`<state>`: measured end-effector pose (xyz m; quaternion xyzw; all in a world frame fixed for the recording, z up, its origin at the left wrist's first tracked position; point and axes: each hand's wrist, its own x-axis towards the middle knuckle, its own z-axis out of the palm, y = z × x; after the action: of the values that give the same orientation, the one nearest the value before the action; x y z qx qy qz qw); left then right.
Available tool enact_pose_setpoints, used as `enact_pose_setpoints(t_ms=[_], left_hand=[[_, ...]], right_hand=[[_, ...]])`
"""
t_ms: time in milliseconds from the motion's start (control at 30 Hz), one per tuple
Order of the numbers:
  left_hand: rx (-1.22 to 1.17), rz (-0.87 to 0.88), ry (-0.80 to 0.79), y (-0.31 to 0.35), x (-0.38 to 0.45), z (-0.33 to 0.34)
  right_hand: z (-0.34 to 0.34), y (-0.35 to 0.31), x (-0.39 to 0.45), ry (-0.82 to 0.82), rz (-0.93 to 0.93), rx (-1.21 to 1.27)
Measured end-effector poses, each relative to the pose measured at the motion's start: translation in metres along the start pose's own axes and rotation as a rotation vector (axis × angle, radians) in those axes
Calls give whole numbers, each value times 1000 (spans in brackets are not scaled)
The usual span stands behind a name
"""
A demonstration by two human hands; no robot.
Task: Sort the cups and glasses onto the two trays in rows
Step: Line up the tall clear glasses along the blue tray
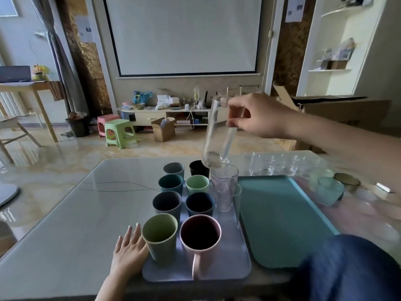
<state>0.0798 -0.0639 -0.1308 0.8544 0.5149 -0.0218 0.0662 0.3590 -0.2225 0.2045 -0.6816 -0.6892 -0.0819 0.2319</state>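
My right hand (257,115) grips a tall clear glass (219,135) near its rim, tilted, its base hanging just above another clear glass (224,185) that stands on the lavender tray (234,259). That tray carries two rows of coloured cups, from a grey cup (174,169) and a black cup (198,168) at the back to a green cup (160,235) and a pink mug (200,237) at the front. My left hand (130,248) lies flat on the table, touching the green cup. The teal tray (282,220) on the right is bare.
Several clear glasses (271,164) stand on the table behind the teal tray. A pale blue glass (329,190) and a dark jar with a gold rim (347,181) sit to its right. My blue sleeve (347,270) covers the near right corner.
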Motion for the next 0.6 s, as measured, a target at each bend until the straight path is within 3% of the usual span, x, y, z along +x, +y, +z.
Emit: enact_pose_setpoints(t_ms=[267, 600], left_hand=[[66, 35, -30, 3, -29, 2], [18, -10, -46, 6, -34, 3]], right_hand=[[11, -5, -91, -206, 23, -28], [96, 14, -130, -407, 110, -40]])
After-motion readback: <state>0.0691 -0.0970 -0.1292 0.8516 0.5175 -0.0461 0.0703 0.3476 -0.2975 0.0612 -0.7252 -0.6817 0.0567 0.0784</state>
